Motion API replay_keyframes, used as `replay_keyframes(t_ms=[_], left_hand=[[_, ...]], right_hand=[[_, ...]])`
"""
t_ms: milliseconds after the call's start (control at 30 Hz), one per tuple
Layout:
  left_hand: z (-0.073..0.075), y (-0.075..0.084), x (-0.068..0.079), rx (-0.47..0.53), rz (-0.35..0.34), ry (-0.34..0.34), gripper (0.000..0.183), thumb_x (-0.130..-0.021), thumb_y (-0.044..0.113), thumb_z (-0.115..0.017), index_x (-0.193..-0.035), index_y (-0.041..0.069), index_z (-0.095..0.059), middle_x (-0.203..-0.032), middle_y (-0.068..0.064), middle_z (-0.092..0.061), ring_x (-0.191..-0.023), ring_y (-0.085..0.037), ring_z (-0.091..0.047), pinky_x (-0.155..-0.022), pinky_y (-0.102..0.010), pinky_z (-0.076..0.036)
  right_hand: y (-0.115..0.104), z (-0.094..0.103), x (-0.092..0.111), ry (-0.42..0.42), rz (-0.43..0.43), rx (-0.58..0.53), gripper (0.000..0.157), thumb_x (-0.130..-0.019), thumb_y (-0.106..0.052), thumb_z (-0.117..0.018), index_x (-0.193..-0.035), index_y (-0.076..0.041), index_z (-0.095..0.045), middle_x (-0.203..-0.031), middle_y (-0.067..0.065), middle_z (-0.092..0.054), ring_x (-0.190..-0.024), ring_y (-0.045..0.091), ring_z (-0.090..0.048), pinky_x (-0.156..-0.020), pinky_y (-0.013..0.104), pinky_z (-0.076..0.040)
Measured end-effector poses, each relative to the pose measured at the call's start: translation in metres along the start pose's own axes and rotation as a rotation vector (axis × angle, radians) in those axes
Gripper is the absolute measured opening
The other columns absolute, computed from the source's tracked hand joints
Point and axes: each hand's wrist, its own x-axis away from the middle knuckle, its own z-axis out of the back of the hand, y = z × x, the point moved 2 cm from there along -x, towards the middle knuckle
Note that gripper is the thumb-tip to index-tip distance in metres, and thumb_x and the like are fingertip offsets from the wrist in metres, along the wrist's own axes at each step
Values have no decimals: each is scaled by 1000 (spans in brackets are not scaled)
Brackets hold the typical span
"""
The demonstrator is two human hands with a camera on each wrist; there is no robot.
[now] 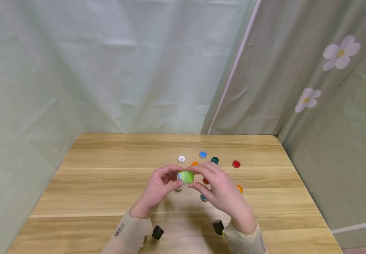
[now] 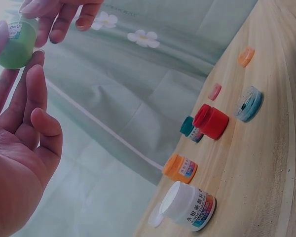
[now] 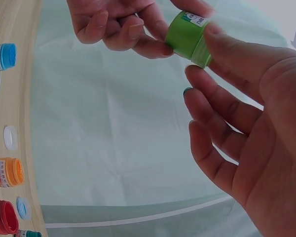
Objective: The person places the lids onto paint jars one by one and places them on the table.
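The worktop [image 1: 100, 176] has a pale wood grain and rounded far corners. A white jar [image 2: 188, 207], orange jar [image 2: 176, 168], red jar [image 2: 212, 122], dark green jar [image 2: 189, 128] and blue jar [image 3: 8, 56] stand on it. Also lying there are a white lid [image 1: 181, 158], blue lid [image 1: 203, 154], red lid [image 1: 236, 164], orange lid [image 1: 239, 189] and paint-smeared teal lid [image 2: 249, 103].

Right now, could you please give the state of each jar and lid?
Green jar: in left hand and right hand, closure unclear
Red jar: upright, open
Orange jar: upright, open
White jar: upright, closure unclear
Blue jar: upright, closure unclear
Teal jar: upright, closure unclear
Red lid: off
Orange lid: off
White lid: off
Blue lid: off
Teal lid: off
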Motion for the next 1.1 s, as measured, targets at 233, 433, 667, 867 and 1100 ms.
replay_keyframes(t_ms=[233,433,667,867,1100], left_hand=[[3,-1,0,-57,10,17,32,-96,14,-83,-125,6,-74,-112,-1,-74,-97,-19,-61,-86,-32,-50],[3,-2,-1,-99,-27,26,31,-92,9,-85,-121,5,-75,-103,-2,-72,-89,-23,-57,-80,-30,-47],[0,-3,-3,-133,-92,42,31,-89,7,-88,-118,5,-77,-96,-1,-73,-81,-29,-56,-75,-31,-46],[-3,-3,-4,-174,-130,71,31,-86,2,-89,-115,8,-80,-97,1,-75,-81,-35,-57,-72,-30,-44],[-4,-5,-1,-218,-190,90,32,-84,-1,-90,-113,7,-80,-98,4,-75,-79,-21,-59,-68,-40,-43]], right_hand=[[0,-1,0,23,-48,14,38,-90,-31,-89,-121,-16,-74,-113,-8,-72,-91,8,-59,-76,23,-55],[-1,-4,0,41,-106,61,38,-87,-39,-90,-111,-16,-73,-102,-8,-71,-86,11,-59,-70,25,-52],[-1,-9,-1,28,-148,115,28,-97,-45,-80,-98,-20,-68,-90,-10,-64,-76,17,-56,-64,24,-46],[-3,-11,-1,27,-190,126,25,-101,-46,-74,-96,-22,-69,-89,-12,-64,-76,19,-59,-64,25,-47],[-4,-15,0,41,-208,136,24,-102,-46,-72,-94,-24,-67,-87,-13,-64,-75,18,-58,-64,25,-47]])
